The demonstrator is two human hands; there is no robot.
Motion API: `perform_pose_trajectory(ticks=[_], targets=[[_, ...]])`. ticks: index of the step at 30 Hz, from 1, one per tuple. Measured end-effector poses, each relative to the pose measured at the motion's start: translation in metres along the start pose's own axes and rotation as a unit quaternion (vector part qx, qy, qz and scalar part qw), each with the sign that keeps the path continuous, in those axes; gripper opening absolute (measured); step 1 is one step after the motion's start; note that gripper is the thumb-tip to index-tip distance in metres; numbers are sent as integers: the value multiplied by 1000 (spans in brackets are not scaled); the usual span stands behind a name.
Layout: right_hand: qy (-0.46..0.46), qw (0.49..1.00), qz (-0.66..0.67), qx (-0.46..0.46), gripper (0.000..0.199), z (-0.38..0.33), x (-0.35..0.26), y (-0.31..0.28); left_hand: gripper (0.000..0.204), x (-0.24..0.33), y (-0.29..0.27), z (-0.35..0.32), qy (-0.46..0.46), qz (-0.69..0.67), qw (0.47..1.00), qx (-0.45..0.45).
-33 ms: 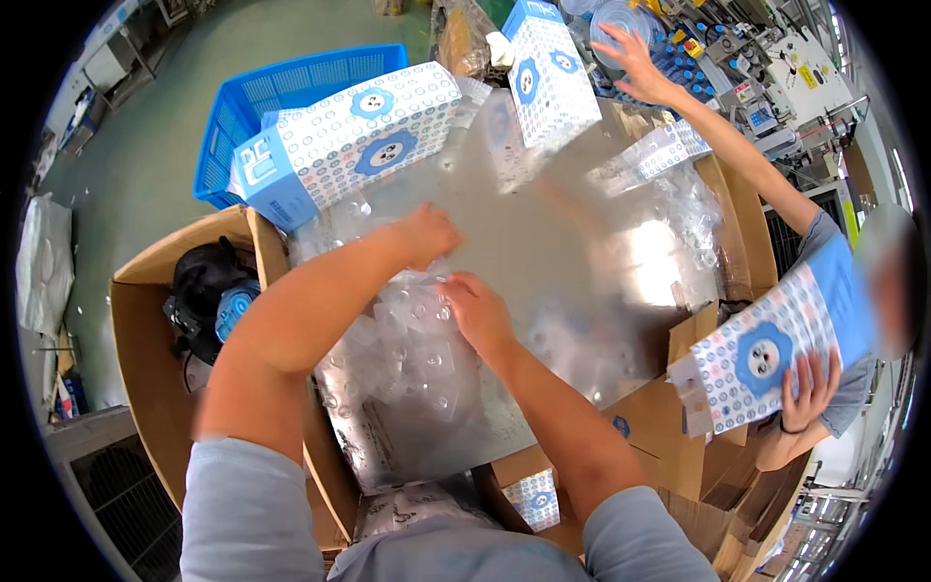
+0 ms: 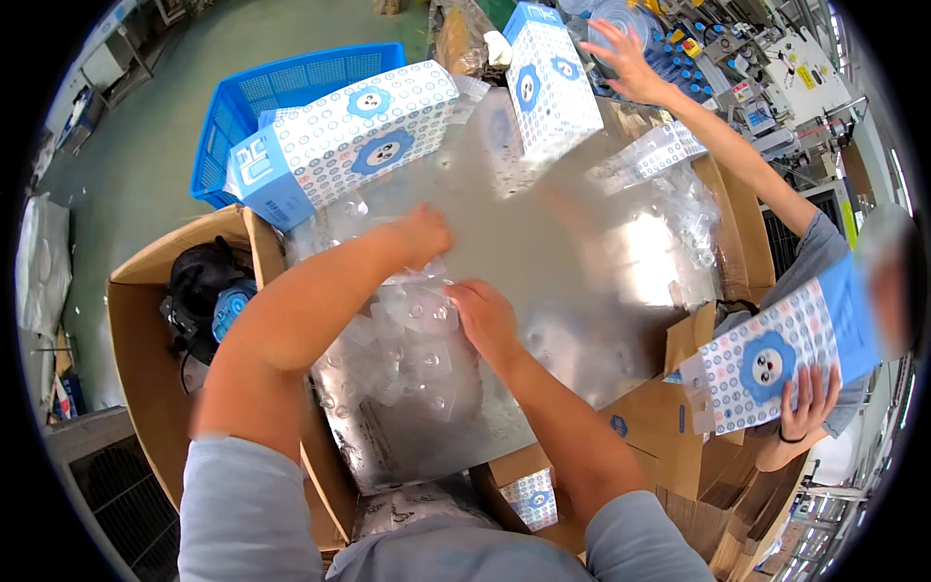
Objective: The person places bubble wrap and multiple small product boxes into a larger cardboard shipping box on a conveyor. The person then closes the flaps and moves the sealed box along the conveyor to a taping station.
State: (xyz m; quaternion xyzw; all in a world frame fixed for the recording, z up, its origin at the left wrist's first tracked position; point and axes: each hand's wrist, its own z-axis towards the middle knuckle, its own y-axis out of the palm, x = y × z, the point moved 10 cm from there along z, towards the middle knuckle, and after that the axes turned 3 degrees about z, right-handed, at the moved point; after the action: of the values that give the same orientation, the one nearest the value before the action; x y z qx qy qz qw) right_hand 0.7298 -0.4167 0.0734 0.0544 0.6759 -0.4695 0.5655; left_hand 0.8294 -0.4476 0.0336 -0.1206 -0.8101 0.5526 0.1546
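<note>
My left hand (image 2: 425, 236) reaches over the metal tabletop (image 2: 504, 228), fingers curled down and closed; what they hold, if anything, is hidden. Just nearer and to its right is my right hand (image 2: 485, 315), its bent fingers pressed together and pointing left. Those fingertips are at the edge of a pile of clear plastic pieces (image 2: 417, 339) with round moulded marks. Some of the pieces lie between and below both hands. Whether the right fingers pinch one cannot be made out.
White-and-blue printed cartons, one lying (image 2: 359, 131) and one at the back (image 2: 553, 82), flank a blue basket (image 2: 218, 145). A cardboard box (image 2: 145, 330) with black gear stands left. At right, a co-worker's hand (image 2: 810, 403) holds another carton; their other arm reaches across the back.
The view has shifted very slightly. My hands keep nearly the same pose, and the co-worker's raised hand at the back is a little farther left.
</note>
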Motion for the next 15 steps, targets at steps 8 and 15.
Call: perform_pose_trajectory(ticks=[8,15], targets=[[233,894,367,111,6,-114,56,-74,25,-19,-10,1,-13,-285,956,65],[399,825,345,203,11,-371,126,-100,15,232,-67,-12,135,-473,868,64]])
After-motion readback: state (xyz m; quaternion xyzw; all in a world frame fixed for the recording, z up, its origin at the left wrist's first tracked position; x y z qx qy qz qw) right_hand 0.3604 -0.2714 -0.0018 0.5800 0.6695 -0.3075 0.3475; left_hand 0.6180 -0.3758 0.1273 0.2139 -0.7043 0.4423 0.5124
